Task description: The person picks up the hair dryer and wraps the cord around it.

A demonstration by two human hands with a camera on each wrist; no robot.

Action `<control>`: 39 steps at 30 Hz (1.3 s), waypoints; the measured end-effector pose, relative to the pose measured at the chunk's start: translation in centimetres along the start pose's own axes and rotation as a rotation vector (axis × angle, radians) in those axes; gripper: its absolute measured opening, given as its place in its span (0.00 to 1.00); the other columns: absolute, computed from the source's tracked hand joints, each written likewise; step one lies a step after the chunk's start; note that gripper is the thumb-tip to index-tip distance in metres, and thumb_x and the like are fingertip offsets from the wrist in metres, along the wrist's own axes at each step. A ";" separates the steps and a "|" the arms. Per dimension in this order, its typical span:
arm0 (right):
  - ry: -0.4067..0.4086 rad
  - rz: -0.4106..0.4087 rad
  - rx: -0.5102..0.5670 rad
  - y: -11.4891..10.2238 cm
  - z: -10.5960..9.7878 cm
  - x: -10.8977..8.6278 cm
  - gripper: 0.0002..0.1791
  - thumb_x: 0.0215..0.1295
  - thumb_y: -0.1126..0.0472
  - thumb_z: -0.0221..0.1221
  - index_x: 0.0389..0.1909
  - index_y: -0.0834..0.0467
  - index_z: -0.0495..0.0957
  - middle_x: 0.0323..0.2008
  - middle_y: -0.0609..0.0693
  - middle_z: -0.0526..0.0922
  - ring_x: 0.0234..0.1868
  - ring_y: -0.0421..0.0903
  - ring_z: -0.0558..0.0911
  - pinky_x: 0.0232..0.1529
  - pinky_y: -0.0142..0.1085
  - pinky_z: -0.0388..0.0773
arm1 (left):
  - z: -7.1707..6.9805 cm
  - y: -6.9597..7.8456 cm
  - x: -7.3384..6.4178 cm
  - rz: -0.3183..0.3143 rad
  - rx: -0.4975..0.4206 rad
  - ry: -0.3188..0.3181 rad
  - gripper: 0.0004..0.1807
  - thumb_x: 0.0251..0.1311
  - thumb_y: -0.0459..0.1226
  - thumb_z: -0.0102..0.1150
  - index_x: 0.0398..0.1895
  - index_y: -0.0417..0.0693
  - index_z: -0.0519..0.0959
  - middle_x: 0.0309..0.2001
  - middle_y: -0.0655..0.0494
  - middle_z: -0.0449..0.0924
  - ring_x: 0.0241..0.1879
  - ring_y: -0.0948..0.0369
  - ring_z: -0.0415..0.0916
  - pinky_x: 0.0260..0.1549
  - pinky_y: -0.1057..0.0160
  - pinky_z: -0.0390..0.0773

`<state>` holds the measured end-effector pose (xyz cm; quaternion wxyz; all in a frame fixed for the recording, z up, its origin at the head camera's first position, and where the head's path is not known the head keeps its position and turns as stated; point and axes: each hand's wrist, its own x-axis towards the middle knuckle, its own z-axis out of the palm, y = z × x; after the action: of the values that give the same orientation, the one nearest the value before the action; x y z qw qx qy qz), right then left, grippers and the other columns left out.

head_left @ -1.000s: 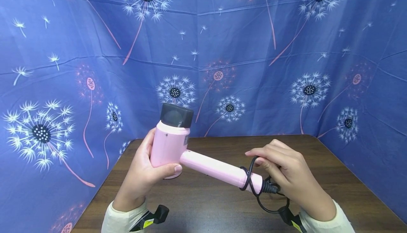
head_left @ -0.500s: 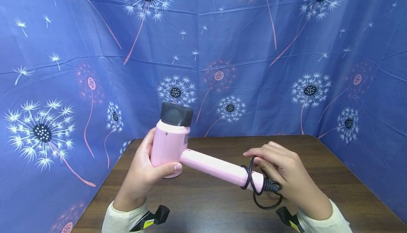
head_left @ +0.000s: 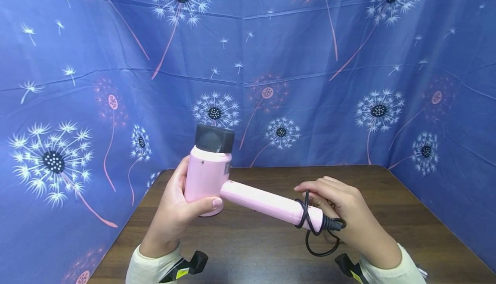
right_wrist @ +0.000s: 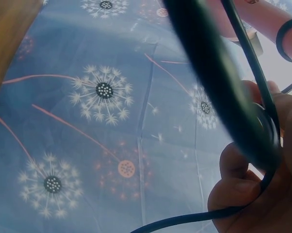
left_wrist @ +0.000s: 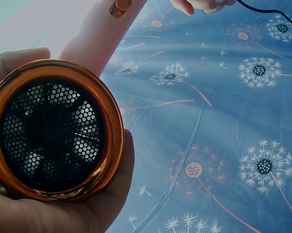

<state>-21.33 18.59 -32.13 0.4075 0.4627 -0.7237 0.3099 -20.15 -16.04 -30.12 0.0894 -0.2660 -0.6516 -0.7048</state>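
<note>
My left hand [head_left: 172, 211] grips the barrel of a pink hair dryer [head_left: 205, 176], thumb across its front. A dark nozzle [head_left: 214, 138] points up, and the handle [head_left: 263, 200] slants down to the right. In the left wrist view the rear grille [left_wrist: 54, 136] shows inside a copper-coloured ring [left_wrist: 116, 150]. The black cord [head_left: 323, 254] crosses round the handle's end and hangs in a loop below. My right hand [head_left: 345, 208] pinches the cord beside that end. In the right wrist view, the cord [right_wrist: 204, 73] passes close to the lens and runs through the curled fingers [right_wrist: 235, 191].
A brown wooden table [head_left: 252, 249] lies beneath both hands. Blue cloth [head_left: 321, 116] with dandelion prints hangs behind it and along both sides. A small white item [head_left: 422, 271] shows beside the right sleeve [head_left: 399, 267].
My right hand has shifted slightly left with the cord, and the hanging loop has moved left. The handle's end has risen slightly; my left hand keeps its grip on the hair dryer.
</note>
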 end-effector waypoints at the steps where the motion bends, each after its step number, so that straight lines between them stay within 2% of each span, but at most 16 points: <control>1: -0.002 0.003 0.001 0.0 0.0 0.0 0.10 0.76 0.63 0.58 0.50 0.56 0.85 0.37 0.40 0.86 0.35 0.33 0.78 0.36 0.22 0.73 | 0.0 0.0 0.0 0.000 0.002 0.001 0.51 0.47 0.23 0.74 0.75 0.54 0.62 0.60 0.39 0.76 0.54 0.44 0.80 0.45 0.45 0.87; 19: -0.014 0.047 0.030 -0.2 0.4 -0.3 0.14 0.72 0.73 0.56 0.49 0.55 0.85 0.40 0.41 0.86 0.37 0.33 0.80 0.37 0.23 0.75 | 0.3 0.2 -0.1 0.011 -0.030 0.009 0.52 0.48 0.22 0.73 0.77 0.54 0.60 0.60 0.38 0.75 0.53 0.45 0.79 0.46 0.44 0.87; 24: -0.028 0.089 0.046 -0.1 0.5 -0.5 0.19 0.67 0.78 0.57 0.49 0.54 0.84 0.41 0.41 0.87 0.37 0.33 0.79 0.34 0.22 0.73 | 0.4 0.2 -0.1 0.016 -0.025 0.022 0.52 0.48 0.22 0.72 0.77 0.54 0.60 0.59 0.39 0.76 0.52 0.47 0.80 0.46 0.46 0.87; 30: -0.063 0.137 0.085 0.0 0.7 -0.9 0.26 0.62 0.83 0.55 0.50 0.52 0.84 0.43 0.42 0.87 0.37 0.34 0.81 0.33 0.22 0.75 | 0.4 0.2 -0.1 0.022 -0.059 0.020 0.51 0.49 0.21 0.71 0.76 0.52 0.60 0.59 0.38 0.76 0.52 0.47 0.80 0.47 0.46 0.87; 32: -0.082 0.153 0.074 -0.1 0.8 -0.9 0.26 0.62 0.82 0.56 0.49 0.49 0.83 0.43 0.40 0.87 0.38 0.34 0.82 0.36 0.22 0.77 | 0.4 0.2 -0.1 0.029 -0.081 0.016 0.51 0.49 0.21 0.70 0.77 0.51 0.60 0.60 0.38 0.76 0.52 0.46 0.80 0.47 0.45 0.87; 36: -0.122 0.177 0.029 -0.1 0.9 -1.0 0.21 0.60 0.74 0.65 0.48 0.46 0.83 0.42 0.37 0.87 0.39 0.34 0.84 0.42 0.24 0.79 | 0.4 0.1 0.0 0.040 -0.113 0.015 0.51 0.49 0.20 0.70 0.77 0.51 0.59 0.60 0.37 0.76 0.52 0.46 0.80 0.47 0.45 0.87; 39: -0.146 0.199 0.012 -0.1 1.0 -1.0 0.20 0.58 0.68 0.70 0.48 0.45 0.83 0.41 0.36 0.86 0.39 0.34 0.84 0.42 0.24 0.79 | 0.4 0.2 0.0 0.045 -0.121 0.019 0.51 0.49 0.20 0.70 0.77 0.50 0.59 0.59 0.37 0.76 0.52 0.47 0.81 0.47 0.45 0.87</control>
<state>-21.24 18.17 -33.50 0.3179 0.4123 -0.7921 0.3187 -19.96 -15.64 -29.98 0.0950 -0.2787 -0.6007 -0.7432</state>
